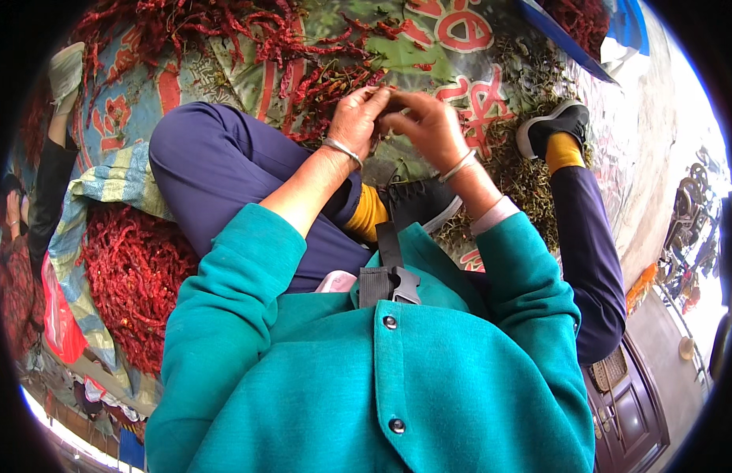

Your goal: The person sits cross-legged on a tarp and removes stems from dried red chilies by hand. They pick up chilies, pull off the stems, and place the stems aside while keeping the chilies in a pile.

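My left hand (355, 121) and my right hand (428, 121) meet at the fingertips above my crossed leg. The left thumb and fingers are pinched together. Motion blurs the right fingers, which curl toward the left ones. Something small and dark shows between the palms, too hidden to name. Just beyond and left of the fingertips lie loose dried red chilies (327, 88) on a printed plastic sheet (401, 56). A silvery bangle circles each wrist.
A woven plastic sack (120, 177) full of dried chilies (135, 278) stands at my left. More chilies (212, 23) are heaped at the far left. Stem scraps (520, 195) litter the sheet by my black shoe (555, 127). A blue-edged container (570, 41) is at upper right. Another person's hand (14, 210) shows at far left.
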Motion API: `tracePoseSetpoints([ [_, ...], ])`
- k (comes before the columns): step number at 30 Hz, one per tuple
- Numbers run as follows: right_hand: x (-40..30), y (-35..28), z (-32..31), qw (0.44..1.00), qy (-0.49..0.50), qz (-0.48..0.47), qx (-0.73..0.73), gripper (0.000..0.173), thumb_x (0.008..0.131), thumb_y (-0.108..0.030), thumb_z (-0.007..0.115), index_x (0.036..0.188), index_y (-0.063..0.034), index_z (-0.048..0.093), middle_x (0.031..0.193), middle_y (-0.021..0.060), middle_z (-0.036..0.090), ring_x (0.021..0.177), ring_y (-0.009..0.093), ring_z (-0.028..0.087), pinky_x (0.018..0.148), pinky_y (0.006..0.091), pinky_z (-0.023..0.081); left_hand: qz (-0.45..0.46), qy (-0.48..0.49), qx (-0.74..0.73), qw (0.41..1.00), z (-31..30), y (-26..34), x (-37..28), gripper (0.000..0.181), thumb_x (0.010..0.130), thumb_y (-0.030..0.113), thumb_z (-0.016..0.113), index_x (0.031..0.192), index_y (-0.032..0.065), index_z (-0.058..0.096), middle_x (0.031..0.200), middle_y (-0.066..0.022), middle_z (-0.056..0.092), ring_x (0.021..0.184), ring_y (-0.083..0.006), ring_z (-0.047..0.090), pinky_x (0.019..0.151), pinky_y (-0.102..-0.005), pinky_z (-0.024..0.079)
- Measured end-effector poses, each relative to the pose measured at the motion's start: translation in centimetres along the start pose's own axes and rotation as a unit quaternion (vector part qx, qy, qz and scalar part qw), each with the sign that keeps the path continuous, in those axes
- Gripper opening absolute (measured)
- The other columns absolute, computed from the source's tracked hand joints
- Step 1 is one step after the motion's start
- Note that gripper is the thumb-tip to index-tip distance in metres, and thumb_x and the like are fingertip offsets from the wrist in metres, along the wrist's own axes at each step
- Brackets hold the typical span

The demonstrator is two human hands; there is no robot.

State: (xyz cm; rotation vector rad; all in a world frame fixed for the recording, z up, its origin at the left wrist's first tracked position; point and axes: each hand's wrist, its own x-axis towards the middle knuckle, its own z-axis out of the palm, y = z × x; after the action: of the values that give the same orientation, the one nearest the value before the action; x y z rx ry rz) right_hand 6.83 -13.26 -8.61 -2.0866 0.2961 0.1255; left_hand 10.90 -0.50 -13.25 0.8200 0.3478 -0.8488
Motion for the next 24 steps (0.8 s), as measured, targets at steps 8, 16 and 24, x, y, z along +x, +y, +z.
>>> tracePoseSetpoints([
  [8, 6.5, 7.7, -3.0, 0.96, 0.085, -0.064, -0.259, 0.024, 0.071, -0.014, 0.064, 0.094, -0.0072, 0.062, 0.085, 0.0109, 0.062, 0.071, 0.026, 0.061, 0.064, 0.0341, 0.049, -0.1, -0.064, -0.14, 0.983, -0.8, 0.5, 0.6, 0.012, 0.087, 0.012, 0.051, 0.089, 0.0018, 0.056, 0.08, -0.0091, 0.06, 0.063, -0.0157, 0.056, 0.049, -0.0245, 0.041],
  [16, 5.7, 6.5, -2.8, 0.986, 0.09, -0.024, -0.141, 0.021, 0.072, -0.01, 0.065, 0.091, -0.004, 0.061, 0.085, 0.0105, 0.063, 0.069, 0.019, 0.06, 0.063, 0.0293, 0.048, -0.09, -0.08, -0.124, 0.985, -0.8, 1.0, 0.8, 0.018, 0.088, 0.011, 0.049, 0.1, -0.0001, 0.056, 0.093, -0.012, 0.061, 0.084, -0.0216, 0.061, 0.069, -0.0298, 0.05],
  [24, 2.4, 1.0, -2.2, 0.972, -0.054, 0.152, 0.169, 0.017, 0.08, -0.006, 0.059, 0.095, 0.0014, 0.062, 0.07, 0.0026, 0.062, 0.056, 0.007, 0.055, 0.05, 0.02, 0.044, 0.006, -0.004, -0.033, 0.999, -1.1, 0.1, 0.6, 0.015, 0.083, 0.013, 0.06, 0.095, 0.003, 0.057, 0.083, -0.0055, 0.061, 0.07, -0.0128, 0.058, 0.057, -0.0247, 0.044],
])
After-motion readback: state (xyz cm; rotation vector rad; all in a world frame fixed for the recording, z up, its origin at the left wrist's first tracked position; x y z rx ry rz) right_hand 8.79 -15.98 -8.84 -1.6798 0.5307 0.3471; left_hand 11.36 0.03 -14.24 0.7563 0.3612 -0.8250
